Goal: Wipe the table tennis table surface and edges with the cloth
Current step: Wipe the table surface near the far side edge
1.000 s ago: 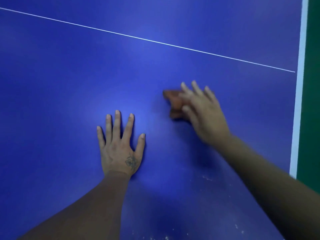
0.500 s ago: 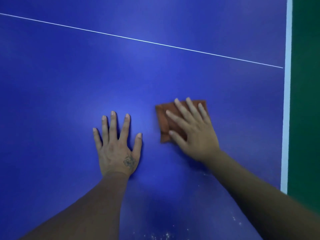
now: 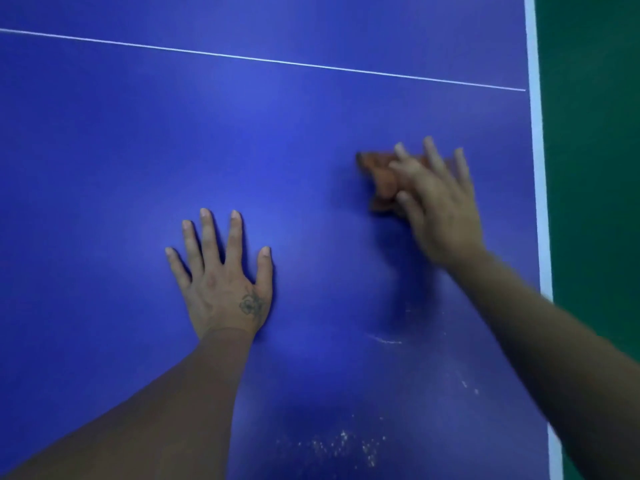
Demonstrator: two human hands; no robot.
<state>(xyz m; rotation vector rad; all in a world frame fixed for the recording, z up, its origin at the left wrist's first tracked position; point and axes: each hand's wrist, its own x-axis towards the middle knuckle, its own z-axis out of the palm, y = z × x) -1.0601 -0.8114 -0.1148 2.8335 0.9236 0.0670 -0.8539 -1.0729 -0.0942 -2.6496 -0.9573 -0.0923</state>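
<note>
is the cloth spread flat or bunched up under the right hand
Bunched up: the brown cloth shows rumpled, uneven edges beside the right hand, though motion blur hides detail.

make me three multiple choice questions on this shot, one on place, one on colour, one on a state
1. Where is the crumpled brown cloth?
A. under the right hand
B. under the left hand
C. on the green floor

2. What colour is the flat table tennis table top?
A. red
B. blue
C. grey

3. How does the left hand lie?
A. in a fist
B. pinching the cloth
C. flat, fingers spread

Key:
1 A: the cloth peeks out from under the right fingers.
2 B: the surface is blue with white lines.
3 C: its palm rests on the table, holding nothing.
</note>
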